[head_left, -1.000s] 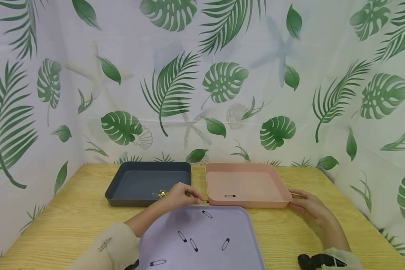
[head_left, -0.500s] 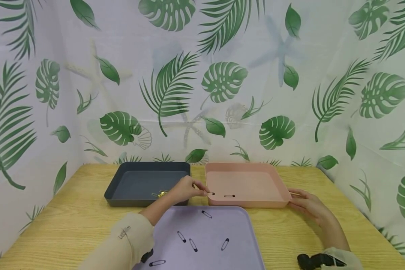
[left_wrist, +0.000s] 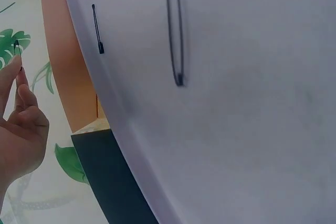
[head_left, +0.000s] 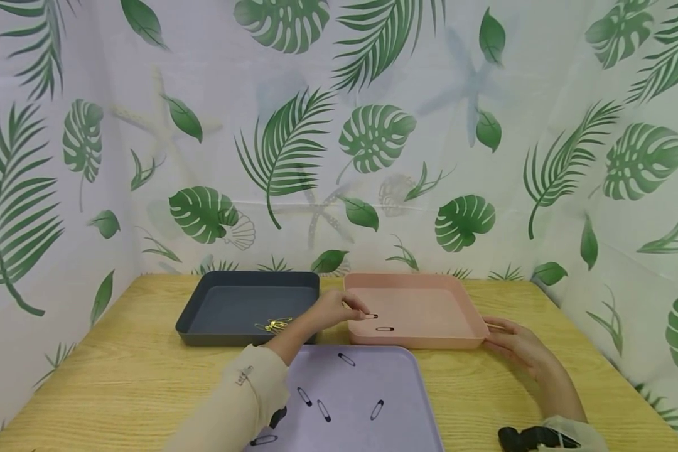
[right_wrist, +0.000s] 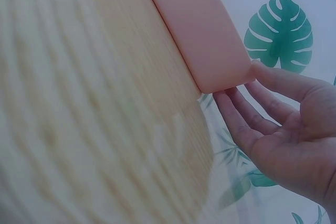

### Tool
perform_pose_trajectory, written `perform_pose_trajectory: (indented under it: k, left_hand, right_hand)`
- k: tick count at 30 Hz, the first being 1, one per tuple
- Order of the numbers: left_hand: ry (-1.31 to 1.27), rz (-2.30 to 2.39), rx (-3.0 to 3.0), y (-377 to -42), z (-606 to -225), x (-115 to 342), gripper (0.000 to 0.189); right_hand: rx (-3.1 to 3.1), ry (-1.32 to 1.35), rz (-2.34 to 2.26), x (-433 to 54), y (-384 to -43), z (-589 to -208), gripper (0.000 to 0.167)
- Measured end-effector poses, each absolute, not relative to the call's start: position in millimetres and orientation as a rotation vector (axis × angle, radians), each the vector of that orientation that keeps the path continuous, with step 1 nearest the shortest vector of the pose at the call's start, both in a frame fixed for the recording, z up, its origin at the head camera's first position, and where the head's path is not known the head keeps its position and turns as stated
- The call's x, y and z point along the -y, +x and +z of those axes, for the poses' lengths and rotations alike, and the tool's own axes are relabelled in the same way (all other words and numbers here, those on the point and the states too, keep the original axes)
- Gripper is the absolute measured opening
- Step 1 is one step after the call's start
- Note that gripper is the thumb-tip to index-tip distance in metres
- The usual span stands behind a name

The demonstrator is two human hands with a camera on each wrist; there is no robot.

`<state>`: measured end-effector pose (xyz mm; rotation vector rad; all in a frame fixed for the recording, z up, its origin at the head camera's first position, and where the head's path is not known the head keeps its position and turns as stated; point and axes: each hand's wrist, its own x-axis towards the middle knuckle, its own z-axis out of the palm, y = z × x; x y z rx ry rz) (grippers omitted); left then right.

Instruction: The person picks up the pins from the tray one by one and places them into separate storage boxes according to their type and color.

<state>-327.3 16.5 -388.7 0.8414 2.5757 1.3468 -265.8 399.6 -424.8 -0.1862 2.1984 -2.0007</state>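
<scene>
My left hand pinches a black safety pin between thumb and fingertips, over the front left of the pink tray. In the left wrist view that pin points up from the fingertips. Another black safety pin lies inside the pink tray near its front wall. With fairly straight fingers, my right hand touches the pink tray's right front corner. Nearer to me, a lavender tray holds several black safety pins, one partly behind my left wrist.
A dark blue-grey tray stands left of the pink one, with several gold safety pins at its front, partly near my left forearm. The wooden table meets a leaf-print curtain at the back.
My left hand has carried the black safety pin rightward and up from the gap between the back trays to over the pink tray. My right hand has stayed at the corner.
</scene>
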Motion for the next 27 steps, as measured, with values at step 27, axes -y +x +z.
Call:
perform_pose_trajectory:
  k: [27]
  left_hand:
    - [0.724,1.419,-2.584,-351,-400,-41,0.008]
  right_hand:
    - [-2.232,-0.187,-1.974,-400,-265,-426,0.056]
